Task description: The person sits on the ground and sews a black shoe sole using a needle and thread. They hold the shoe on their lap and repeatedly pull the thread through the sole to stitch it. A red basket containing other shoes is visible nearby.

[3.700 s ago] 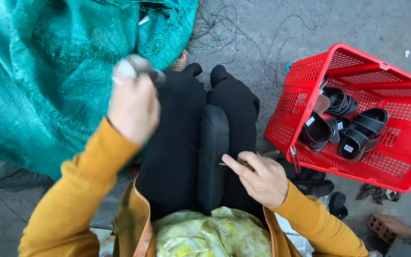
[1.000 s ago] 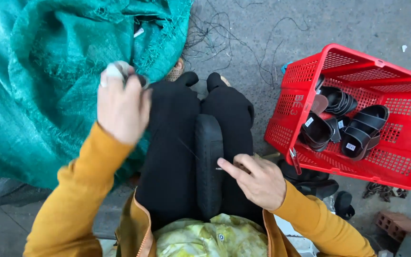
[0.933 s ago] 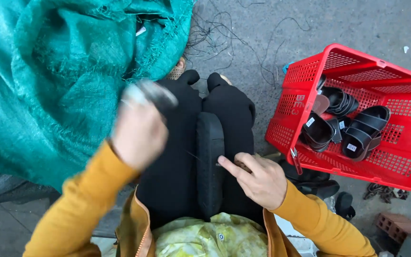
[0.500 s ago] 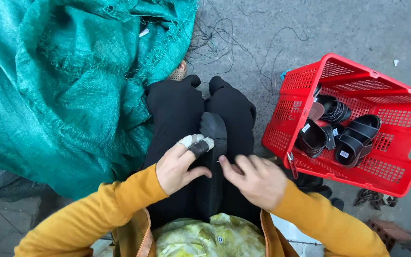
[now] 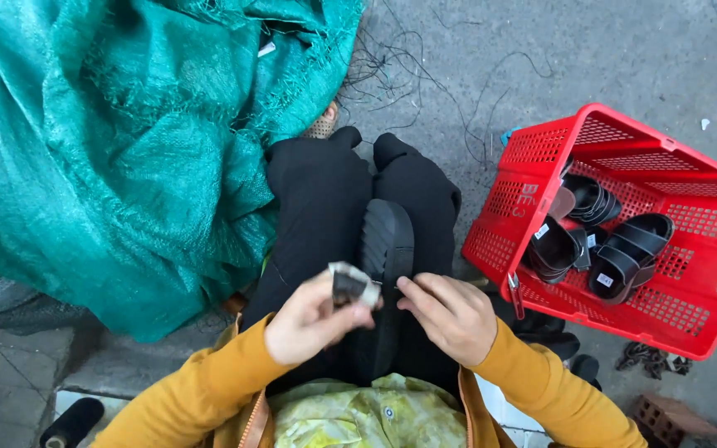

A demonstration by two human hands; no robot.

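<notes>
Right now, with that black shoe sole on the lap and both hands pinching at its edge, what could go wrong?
1. The fingertips of the left hand and right hand meet tightly at the black ridged shoe sole; if a needle is there, too small to tell, a finger could be pricked.
2. The sole only rests on the black-clad lap and might slide off.
3. Loose dark threads on the grey ground could tangle.

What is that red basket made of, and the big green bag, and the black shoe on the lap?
The red basket looks like hard, slightly shiny moulded plastic, with lattice holes in its walls. The green bag seems woven plastic mesh: a visible weave, frayed edges, a faint sheen. The black shoe shows a matte, ridged sole, probably rubber or foam.
</notes>
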